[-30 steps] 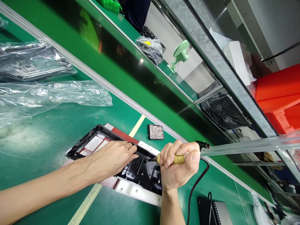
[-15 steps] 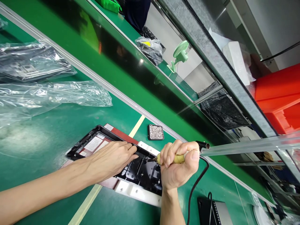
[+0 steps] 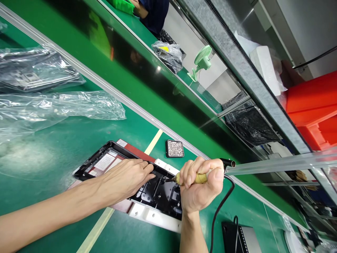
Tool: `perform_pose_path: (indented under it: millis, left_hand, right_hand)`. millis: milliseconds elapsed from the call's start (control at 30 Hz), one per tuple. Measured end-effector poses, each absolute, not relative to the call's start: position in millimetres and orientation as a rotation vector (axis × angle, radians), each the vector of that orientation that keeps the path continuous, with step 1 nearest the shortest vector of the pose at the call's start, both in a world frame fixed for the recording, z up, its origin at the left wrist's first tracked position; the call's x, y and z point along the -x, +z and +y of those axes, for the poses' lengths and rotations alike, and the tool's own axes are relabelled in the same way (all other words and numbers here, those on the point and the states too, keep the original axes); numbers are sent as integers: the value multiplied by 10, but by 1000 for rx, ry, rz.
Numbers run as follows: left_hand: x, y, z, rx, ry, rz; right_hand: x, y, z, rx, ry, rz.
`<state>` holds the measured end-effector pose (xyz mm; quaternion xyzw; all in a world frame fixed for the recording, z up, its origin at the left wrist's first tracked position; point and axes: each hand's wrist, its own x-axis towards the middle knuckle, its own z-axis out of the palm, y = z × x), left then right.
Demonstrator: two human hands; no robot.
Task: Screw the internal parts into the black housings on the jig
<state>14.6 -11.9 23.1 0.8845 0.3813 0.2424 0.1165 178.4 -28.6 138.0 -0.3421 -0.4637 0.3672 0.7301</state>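
Nothing has shifted: your left hand (image 3: 129,177) stays flat on the black panel (image 3: 158,191), your right hand (image 3: 200,188) fisted around the screwdriver (image 3: 198,178).

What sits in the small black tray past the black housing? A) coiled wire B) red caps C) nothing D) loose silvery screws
D: the small black tray on the green mat is filled with tiny silvery pieces that look like screws, just beyond the black housing.
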Motion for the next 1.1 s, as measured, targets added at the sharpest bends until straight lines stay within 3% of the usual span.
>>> perform_pose_path:
  millis: [433,1100]
  left_hand:
    - [-149,228,-110,-2706,506,1118]
    - [-139,256,-109,-2678,577,1099]
  right_hand:
    - [-1768,1379,-274,747,799,-1042]
    - [-1740,1384,-257,765,793,-1048]
